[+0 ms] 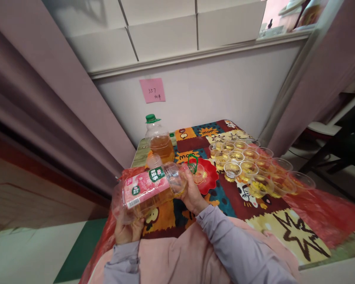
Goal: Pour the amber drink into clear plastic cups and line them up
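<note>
A large clear plastic bottle (pixel 149 187) with a pink label and a little amber liquid lies tipped on its side, neck toward the right. My left hand (pixel 128 230) is closed under its base. My right hand (pixel 193 193) grips its shoulder near the green handle ring (pixel 193 163). Its mouth hangs over a small clear cup (pixel 198 173) standing on the patterned tablecloth (pixel 296 230). To the right stand several small clear cups (pixel 248 167) holding yellow liquid.
A second bottle (pixel 159 140) with a green cap and amber liquid stands behind, near the wall. A pink sticky note (pixel 152 90) is on the wall. Curtains hang at left and right. A dark chair (pixel 343 146) is at the right.
</note>
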A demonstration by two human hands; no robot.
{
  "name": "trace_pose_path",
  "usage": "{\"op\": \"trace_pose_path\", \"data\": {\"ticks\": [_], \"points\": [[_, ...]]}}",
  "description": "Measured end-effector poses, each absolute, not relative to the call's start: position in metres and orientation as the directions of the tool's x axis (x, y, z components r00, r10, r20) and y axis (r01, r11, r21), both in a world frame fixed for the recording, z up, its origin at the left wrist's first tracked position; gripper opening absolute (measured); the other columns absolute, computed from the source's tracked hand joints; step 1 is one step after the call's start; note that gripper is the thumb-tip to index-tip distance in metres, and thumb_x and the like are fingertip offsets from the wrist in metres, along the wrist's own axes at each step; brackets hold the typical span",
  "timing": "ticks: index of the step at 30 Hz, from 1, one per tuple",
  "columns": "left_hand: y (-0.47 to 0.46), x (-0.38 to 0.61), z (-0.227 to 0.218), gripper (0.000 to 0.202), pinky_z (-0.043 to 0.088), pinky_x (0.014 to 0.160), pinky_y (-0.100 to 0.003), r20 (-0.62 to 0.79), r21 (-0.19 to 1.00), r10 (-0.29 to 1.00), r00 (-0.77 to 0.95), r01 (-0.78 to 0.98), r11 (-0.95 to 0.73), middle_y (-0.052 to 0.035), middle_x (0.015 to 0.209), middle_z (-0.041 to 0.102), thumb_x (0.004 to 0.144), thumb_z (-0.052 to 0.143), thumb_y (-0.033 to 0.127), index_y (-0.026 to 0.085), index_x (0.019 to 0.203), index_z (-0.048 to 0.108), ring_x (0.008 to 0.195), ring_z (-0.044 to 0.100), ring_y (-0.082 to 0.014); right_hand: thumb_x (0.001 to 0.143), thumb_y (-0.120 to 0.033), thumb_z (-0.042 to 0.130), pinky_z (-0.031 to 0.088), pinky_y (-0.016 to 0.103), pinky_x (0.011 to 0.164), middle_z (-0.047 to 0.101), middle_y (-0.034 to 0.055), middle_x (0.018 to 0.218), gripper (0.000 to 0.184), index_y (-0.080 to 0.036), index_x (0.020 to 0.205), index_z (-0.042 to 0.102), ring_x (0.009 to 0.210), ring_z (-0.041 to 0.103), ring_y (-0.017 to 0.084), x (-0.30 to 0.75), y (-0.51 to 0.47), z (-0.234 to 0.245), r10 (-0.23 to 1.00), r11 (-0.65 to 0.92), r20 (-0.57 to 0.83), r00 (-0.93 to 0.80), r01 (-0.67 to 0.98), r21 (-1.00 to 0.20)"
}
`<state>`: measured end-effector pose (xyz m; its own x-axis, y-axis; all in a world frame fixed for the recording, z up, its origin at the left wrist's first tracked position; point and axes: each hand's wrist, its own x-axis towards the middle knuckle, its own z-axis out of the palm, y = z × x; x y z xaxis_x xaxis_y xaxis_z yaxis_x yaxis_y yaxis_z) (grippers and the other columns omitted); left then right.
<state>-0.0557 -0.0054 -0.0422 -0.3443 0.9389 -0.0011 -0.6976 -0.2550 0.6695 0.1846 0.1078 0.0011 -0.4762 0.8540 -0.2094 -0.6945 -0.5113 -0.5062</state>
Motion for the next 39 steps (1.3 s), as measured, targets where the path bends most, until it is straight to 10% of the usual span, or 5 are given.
{"op": "trace_pose_path", "data": {"ticks": [9,39], "points": [[0.003,-0.076,-0.057,0.069,0.068,0.057,-0.037,0.048,0.576,0.966,-0.255,-0.783,-0.235,-0.0126,0.134,0.080,0.109,0.042,0.029,0.038,0.175,0.027,0.093,0.085,-0.0317,0.103,-0.075,0.055,0.064,0.031,0.064,0.086,0.0076,0.108,0.060,-0.025,0.131,0.073,0.073,0.079,0.020,0.185,0.108,0.003,0.859,-0.501,-0.192,-0.474,-0.701,-0.507],[-0.001,-0.077,-0.057,0.064,0.067,0.055,-0.033,-0.005,0.664,0.956,-0.293,-0.716,-0.216,-0.0107,0.136,0.080,0.106,0.050,0.032,0.034,0.169,0.044,0.088,0.084,-0.0295,0.104,-0.074,0.053,0.064,0.031,0.062,0.086,0.0090,0.110,0.061,-0.023,0.132,0.073,0.071,0.078,0.019,0.185,0.110,-0.002,0.851,-0.512,-0.194,-0.488,-0.690,-0.512]]}}
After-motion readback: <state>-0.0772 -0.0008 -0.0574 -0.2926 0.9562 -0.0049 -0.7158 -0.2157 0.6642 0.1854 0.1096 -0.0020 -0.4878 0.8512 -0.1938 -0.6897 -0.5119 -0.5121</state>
